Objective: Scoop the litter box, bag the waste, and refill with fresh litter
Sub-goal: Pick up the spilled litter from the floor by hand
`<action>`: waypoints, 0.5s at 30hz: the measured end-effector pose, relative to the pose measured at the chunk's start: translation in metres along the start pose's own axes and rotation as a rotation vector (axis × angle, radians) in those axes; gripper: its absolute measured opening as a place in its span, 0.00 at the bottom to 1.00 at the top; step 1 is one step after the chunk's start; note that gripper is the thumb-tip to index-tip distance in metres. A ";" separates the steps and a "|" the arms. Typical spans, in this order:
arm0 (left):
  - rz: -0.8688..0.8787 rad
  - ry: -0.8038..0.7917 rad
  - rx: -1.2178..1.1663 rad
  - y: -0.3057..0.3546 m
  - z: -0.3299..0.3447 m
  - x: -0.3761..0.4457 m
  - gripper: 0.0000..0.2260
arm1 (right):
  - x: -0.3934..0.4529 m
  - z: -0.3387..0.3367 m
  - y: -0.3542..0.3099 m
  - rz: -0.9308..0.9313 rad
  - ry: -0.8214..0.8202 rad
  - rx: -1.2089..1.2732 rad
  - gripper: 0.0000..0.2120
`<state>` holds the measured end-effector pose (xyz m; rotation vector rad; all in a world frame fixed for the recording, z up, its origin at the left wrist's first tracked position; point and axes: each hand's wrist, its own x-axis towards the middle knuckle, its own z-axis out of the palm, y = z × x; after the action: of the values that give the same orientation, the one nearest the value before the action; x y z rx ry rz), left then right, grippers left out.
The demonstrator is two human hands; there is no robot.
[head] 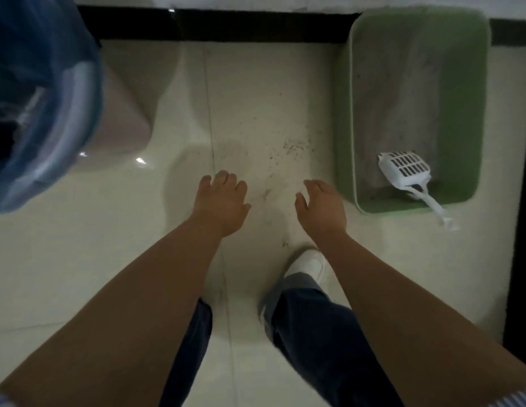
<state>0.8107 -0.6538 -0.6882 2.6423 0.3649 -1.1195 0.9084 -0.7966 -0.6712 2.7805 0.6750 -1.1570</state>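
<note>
Left hand (222, 201) and right hand (320, 207) empty, fingers relaxed; slotted white scoop (407, 173) propped in green litter box (344, 136), handle over rim, probably for easy reach.

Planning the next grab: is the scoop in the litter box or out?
In: the white scoop's head rests on the litter inside the green litter box, handle sticking out over the near rim.

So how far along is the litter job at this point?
Early, it seems. Done: nothing clearly. The white scoop lies in the green litter box, which holds grey litter, and bits are scattered on the floor. In hand: nothing; left hand and right hand hang free. Left: scooping, bagging into the blue-lined bin, refilling.
</note>
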 end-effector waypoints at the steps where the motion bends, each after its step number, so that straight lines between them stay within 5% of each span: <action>1: -0.004 0.016 -0.003 -0.003 0.014 0.022 0.23 | 0.023 0.013 0.006 -0.004 0.021 -0.002 0.22; 9: -0.045 0.264 -0.003 -0.041 0.080 0.146 0.30 | 0.176 0.069 0.047 -0.154 0.171 -0.160 0.29; 15: -0.020 0.401 -0.018 -0.055 0.094 0.175 0.41 | 0.208 0.088 0.048 -0.177 0.295 -0.164 0.35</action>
<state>0.8479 -0.6092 -0.8861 2.8427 0.4718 -0.5783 0.9997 -0.7811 -0.8826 2.8192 1.0098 -0.6778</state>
